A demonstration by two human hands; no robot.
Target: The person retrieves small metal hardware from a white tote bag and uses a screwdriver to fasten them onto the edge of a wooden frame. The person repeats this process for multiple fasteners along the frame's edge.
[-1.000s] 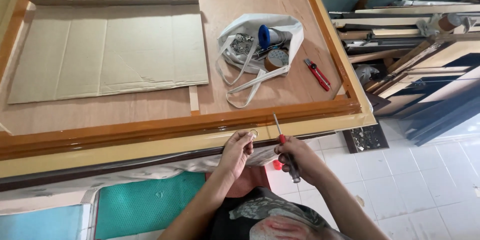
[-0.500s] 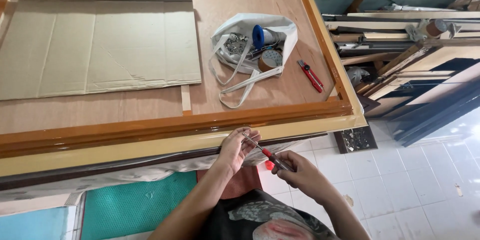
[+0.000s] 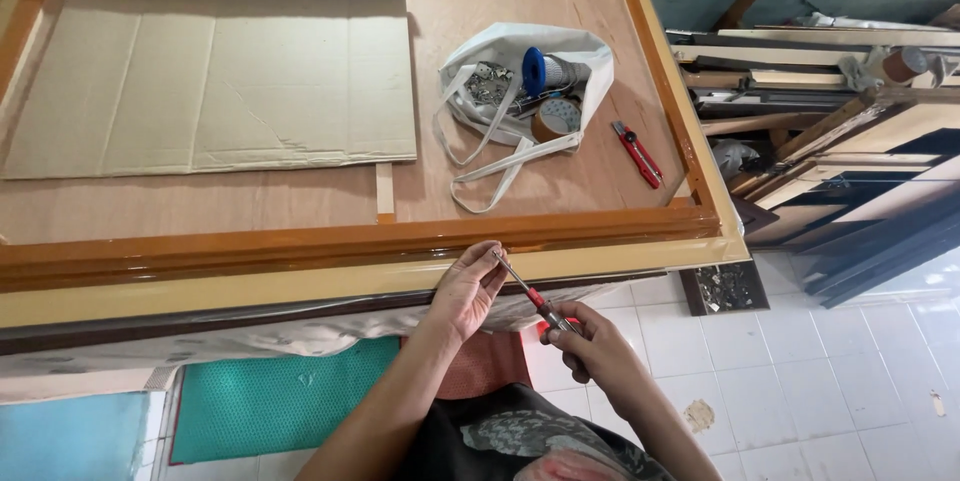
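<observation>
1. Right at the near edge of the wooden frame, the left hand pinches something small between thumb and fingertips, too small to identify, held against the frame's glossy orange moulding.
2. Meanwhile the right hand has its grip closed around the red handle of a screwdriver, which sits just off the frame's edge, over the white floor tiles.
3. Its long axis runs on a slant, from the handle at lower right up to the tip at upper left, and the tip meets the left hand's fingertips at the moulding.
4. So the work point lies up and to the left of the right grip, along the shaft's own line; the left hand is the nearer one, already touching that spot.
5. Farther back on the frame's board lie a flattened cardboard sheet, a white cloth bag holding tape rolls and small metal parts, and a red utility knife, all well apart from both hands.
</observation>
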